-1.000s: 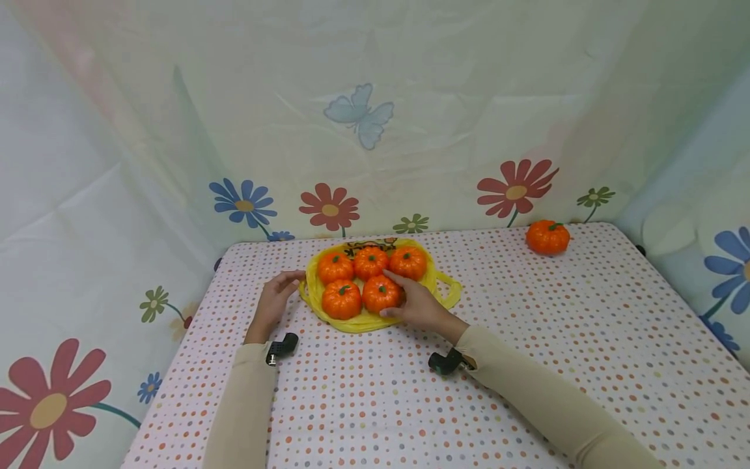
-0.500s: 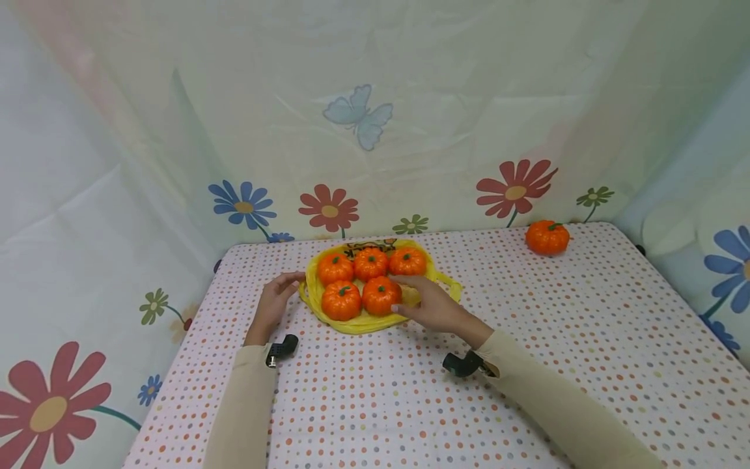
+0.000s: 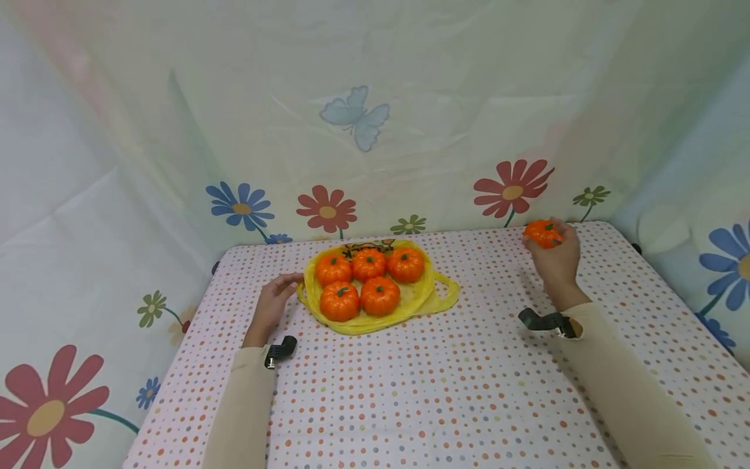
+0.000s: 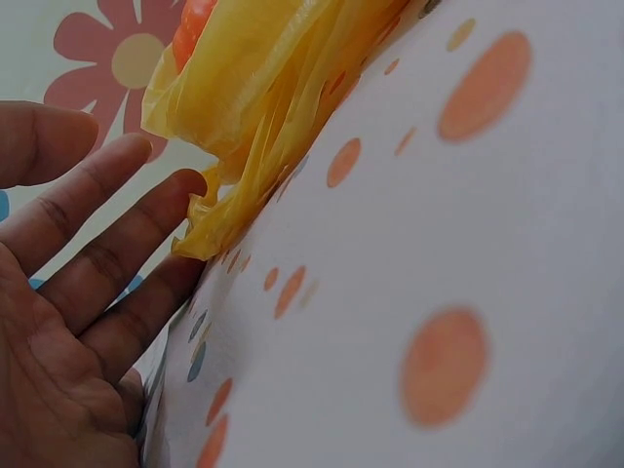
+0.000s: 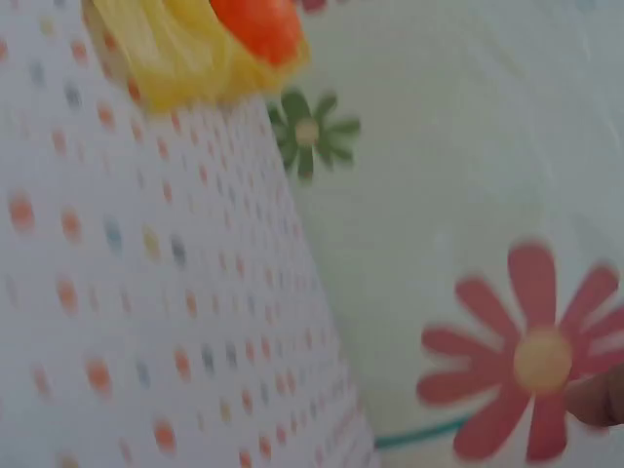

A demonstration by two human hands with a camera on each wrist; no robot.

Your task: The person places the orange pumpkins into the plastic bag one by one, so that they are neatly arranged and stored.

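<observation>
Several orange toy pumpkins (image 3: 380, 296) with green stems sit in two rows on a yellow plastic bag (image 3: 375, 324) spread on the table. My left hand (image 3: 273, 305) lies at the bag's left edge. In the left wrist view its fingers (image 4: 117, 253) are loosely extended, with the fingertips at a crumpled yellow bag handle (image 4: 216, 222). At the far right my right hand (image 3: 556, 258) holds another orange pumpkin (image 3: 541, 233), thumb on its left side and fingers round its right. The right wrist view shows only one blurred fingertip (image 5: 600, 398); that pumpkin is outside it.
A dotted cloth covers the table (image 3: 375, 397). Behind it hangs a pale curtain (image 3: 457, 150) with printed flowers and a butterfly, and similar cloth stands at both sides. The bag's right handle (image 3: 448, 293) forms a loop on the table.
My right hand has left the front-right pumpkin on the bag and moved right and away to the separate pumpkin, which it now grips. The left hand has stayed at the bag's edge.
</observation>
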